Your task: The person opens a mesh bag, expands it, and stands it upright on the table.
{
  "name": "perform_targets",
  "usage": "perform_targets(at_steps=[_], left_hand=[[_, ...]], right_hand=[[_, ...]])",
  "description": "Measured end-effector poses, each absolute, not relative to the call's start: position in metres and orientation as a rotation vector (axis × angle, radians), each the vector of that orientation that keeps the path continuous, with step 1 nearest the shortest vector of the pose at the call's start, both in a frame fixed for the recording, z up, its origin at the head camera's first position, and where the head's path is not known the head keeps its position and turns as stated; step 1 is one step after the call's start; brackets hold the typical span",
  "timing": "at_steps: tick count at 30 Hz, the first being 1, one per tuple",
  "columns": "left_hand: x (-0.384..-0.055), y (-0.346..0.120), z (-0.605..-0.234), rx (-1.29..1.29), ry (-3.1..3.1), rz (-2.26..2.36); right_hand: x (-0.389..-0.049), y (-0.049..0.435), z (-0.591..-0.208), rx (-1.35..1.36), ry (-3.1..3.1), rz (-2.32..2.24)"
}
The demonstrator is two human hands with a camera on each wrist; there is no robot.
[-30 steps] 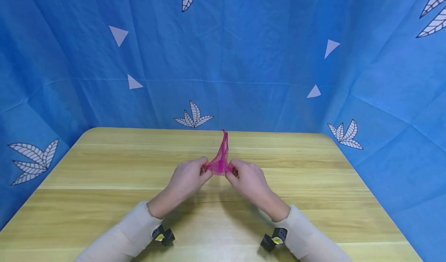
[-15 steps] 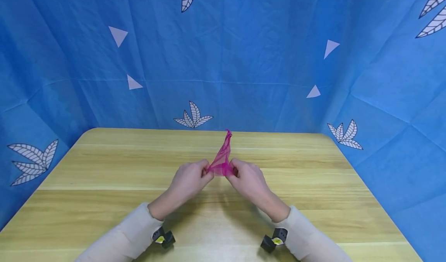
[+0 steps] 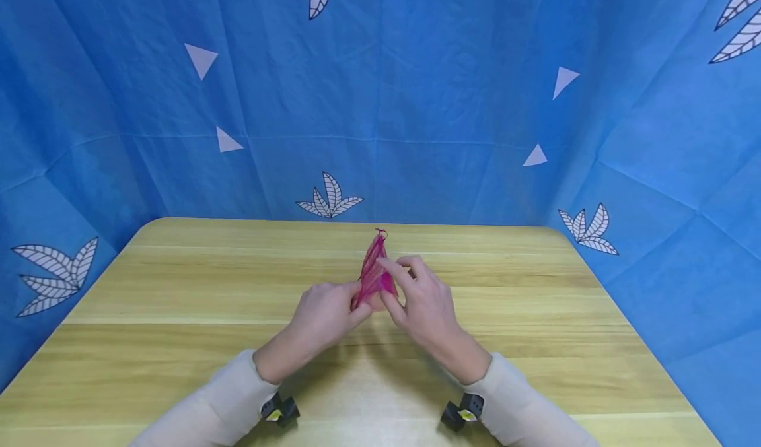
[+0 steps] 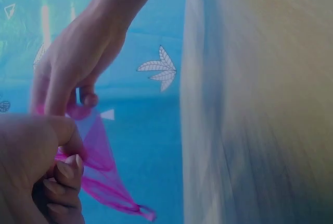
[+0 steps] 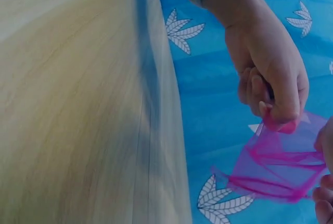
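Observation:
A sheer magenta organza pouch (image 3: 373, 270) is held up above the table, its narrow end with a small cord loop pointing away from me. My left hand (image 3: 326, 313) pinches its near left edge between thumb and bent index finger; the left wrist view shows the other fingers of that left hand (image 4: 36, 161) curled in. On the opposite side, my right hand (image 3: 425, 305) touches the pouch with thumb and fingers spread apart. Pink fabric covers some right fingertips in the left wrist view. Most of the right hand (image 5: 325, 153) is cut off in the right wrist view.
A light wooden table (image 3: 190, 269) lies under both hands. Blue cloth (image 3: 440, 103) with white leaf and triangle prints hangs behind and at the sides. Small black cameras (image 3: 279, 409) sit on both wrists, by the pale sleeves.
My right fingers have spread from their pinch, with the index finger reaching forward along the pouch. The pouch's tip has swung left and nearer. My left hand has shifted slightly right and nearer.

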State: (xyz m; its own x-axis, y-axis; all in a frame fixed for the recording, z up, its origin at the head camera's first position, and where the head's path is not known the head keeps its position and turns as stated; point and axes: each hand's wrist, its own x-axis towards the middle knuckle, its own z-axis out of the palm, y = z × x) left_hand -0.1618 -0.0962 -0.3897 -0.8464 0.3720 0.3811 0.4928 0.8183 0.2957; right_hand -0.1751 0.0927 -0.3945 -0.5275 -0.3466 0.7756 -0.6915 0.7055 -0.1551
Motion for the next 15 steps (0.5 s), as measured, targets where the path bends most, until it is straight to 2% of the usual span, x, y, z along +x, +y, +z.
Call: perform_targets(at_steps=[15], left_hand=[[-0.1604, -0.0958, -0.3876, -0.714, -2.525, -0.5]], right_hand=[[-0.1796, 0.0954, -0.3975, 0.716, -2.204, 0.392]])
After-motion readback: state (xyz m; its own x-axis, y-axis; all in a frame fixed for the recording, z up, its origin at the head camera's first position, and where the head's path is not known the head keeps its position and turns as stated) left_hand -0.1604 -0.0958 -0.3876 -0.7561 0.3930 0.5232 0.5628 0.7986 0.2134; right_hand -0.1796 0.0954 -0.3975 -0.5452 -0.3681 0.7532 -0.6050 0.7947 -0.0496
